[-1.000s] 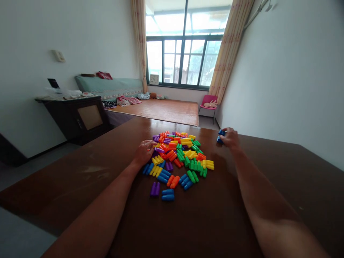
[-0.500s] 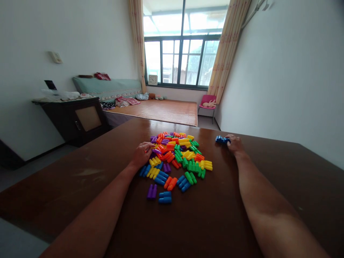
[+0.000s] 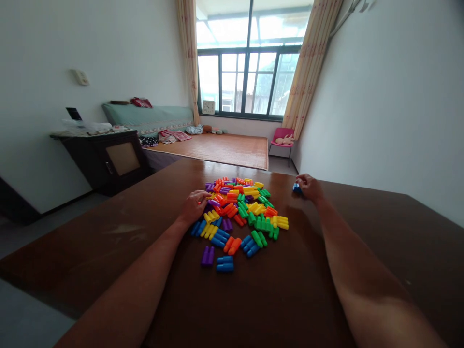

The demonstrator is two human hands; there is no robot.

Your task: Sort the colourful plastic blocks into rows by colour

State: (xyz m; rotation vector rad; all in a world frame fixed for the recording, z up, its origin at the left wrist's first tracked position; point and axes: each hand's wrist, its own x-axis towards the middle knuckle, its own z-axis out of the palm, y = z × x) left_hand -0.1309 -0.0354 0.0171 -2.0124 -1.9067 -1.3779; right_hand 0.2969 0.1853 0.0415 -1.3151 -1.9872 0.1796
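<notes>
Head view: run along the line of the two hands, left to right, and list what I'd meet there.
Left hand → mixed pile of colored plastic blocks → blue plastic piece or pieces, partly covered → right hand.

The person's bare left forearm (image 3: 139,273) slanted up and inward from the lower left, its wrist nearly straight, and ended in the bare left hand (image 3: 194,208), back uppermost, its lightly bent fingers pointing right. The bare right forearm (image 3: 350,256), wider toward the elbow, rose from the lower right and leaned left to the bare right hand (image 3: 311,187), whose bent fingers pointed left. The hands were well apart, the right one reaching farther forward
</notes>
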